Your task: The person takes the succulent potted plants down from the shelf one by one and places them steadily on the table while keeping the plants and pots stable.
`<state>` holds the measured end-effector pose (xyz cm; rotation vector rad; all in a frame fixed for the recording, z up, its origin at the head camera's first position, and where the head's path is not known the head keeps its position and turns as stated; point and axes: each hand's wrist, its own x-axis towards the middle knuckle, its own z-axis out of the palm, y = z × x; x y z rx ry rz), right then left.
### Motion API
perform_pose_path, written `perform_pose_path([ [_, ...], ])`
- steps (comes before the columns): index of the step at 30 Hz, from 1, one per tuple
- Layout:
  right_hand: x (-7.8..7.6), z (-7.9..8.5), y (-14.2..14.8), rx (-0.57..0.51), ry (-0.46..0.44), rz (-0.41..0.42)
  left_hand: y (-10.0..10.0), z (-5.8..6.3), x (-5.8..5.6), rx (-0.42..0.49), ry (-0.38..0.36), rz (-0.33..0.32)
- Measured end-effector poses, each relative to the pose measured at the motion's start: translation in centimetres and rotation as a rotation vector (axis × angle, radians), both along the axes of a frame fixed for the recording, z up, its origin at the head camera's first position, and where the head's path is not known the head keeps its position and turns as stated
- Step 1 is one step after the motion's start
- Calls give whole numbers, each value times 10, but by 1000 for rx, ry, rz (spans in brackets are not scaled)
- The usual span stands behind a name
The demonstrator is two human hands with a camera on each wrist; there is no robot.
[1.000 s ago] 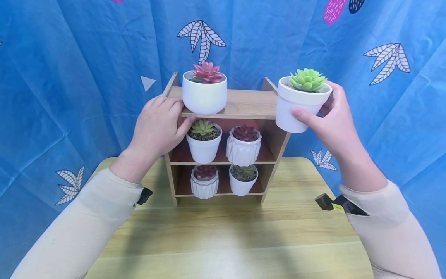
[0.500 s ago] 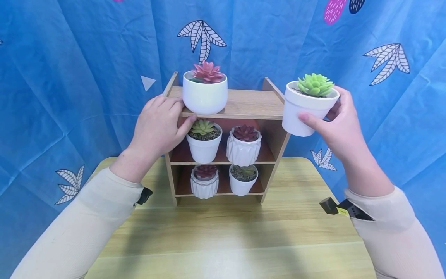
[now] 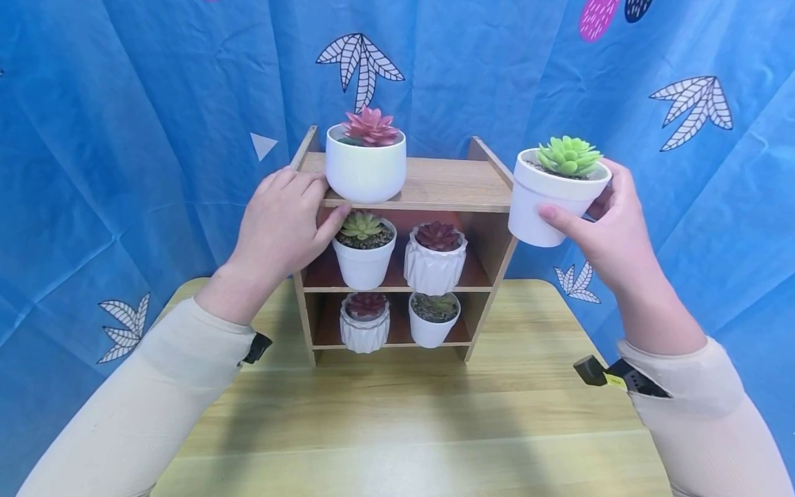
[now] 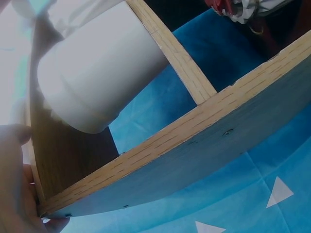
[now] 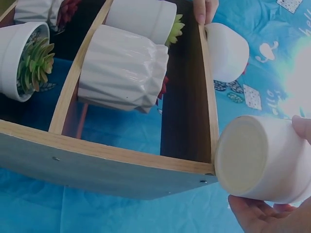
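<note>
My right hand point(image 3: 611, 235) grips a white flowerpot with a bright green succulent point(image 3: 551, 200), thumb across its front. The pot is off the shelf, just right of its upper right corner; the right wrist view shows its round base point(image 5: 241, 156). My left hand point(image 3: 282, 217) holds the upper left corner of the small wooden shelf point(image 3: 453, 183), fingers on top and thumb at the front edge of the top board. Beside those fingers, a rounded white pot with a pink succulent point(image 3: 366, 169) stands on the top board.
On the middle tier are a white pot with a green succulent point(image 3: 365, 266) and a ridged white pot with a dark red one point(image 3: 435, 266). Below stand another ridged pot point(image 3: 365, 335) and a smooth pot point(image 3: 431, 330). The shelf stands on a wooden table point(image 3: 397, 414) before a blue curtain point(image 3: 143, 103).
My right hand has moved the pot with the bright green succulent rightward and slightly down, away from the top board. The left hand stays at the shelf corner.
</note>
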<state>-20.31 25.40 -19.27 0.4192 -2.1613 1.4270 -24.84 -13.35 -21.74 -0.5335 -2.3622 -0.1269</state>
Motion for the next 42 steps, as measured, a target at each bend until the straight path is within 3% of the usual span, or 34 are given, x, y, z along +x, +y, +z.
perform_pose_path([
  [21,2,-20,13,48,-7,-21,-1,0,0,-3,-3,4],
  [42,4,-48,23,-63,-16,33,-1,0,-1,-2,17,-13],
])
